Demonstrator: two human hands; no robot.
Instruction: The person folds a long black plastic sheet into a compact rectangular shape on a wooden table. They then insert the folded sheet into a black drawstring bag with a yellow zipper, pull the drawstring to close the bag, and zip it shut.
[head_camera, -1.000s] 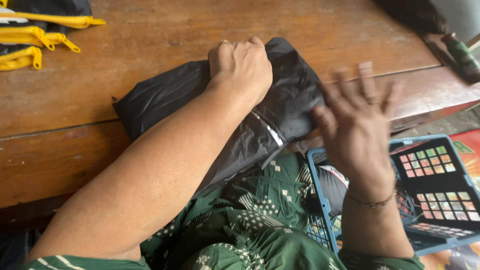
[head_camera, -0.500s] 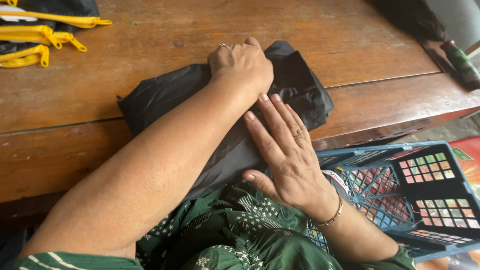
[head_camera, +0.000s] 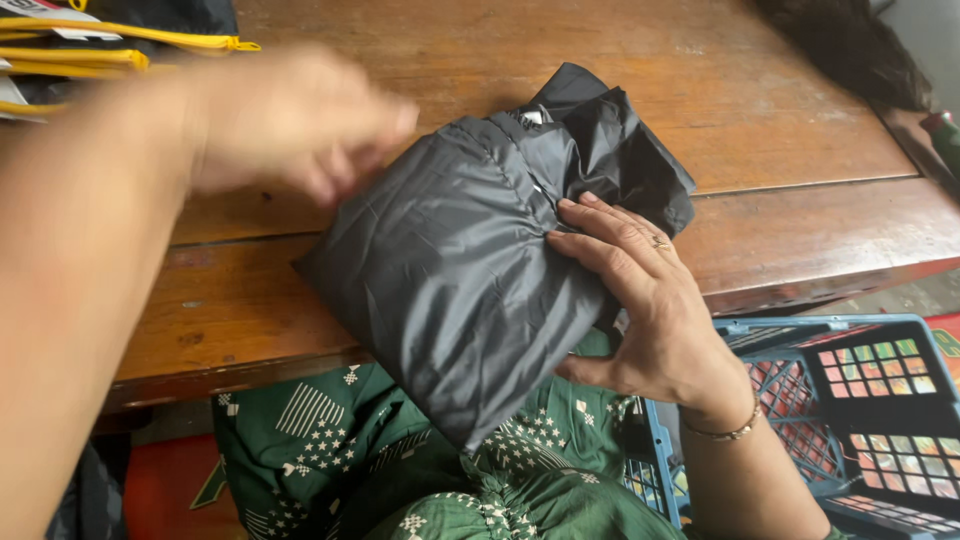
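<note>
A folded black garment of thin shiny cloth (head_camera: 470, 270) lies across the front edge of a wooden table (head_camera: 800, 210) and hangs down over my lap. My right hand (head_camera: 650, 300) grips its right side, fingers on top and thumb underneath. My left hand (head_camera: 300, 120) hovers blurred above the cloth's upper left corner, fingers loosely curled, holding nothing.
Black items with yellow straps (head_camera: 110, 40) lie at the table's far left corner. A dark cloth (head_camera: 850, 50) sits at the far right. A blue plastic crate (head_camera: 850, 400) with colourful packets stands on the floor to my right. Green patterned fabric (head_camera: 420, 470) covers my lap.
My left hand has lifted off the garment and swung left, now blurred. My right hand has taken hold of the bundle's right side, and the cloth now shows a smoother folded face.
</note>
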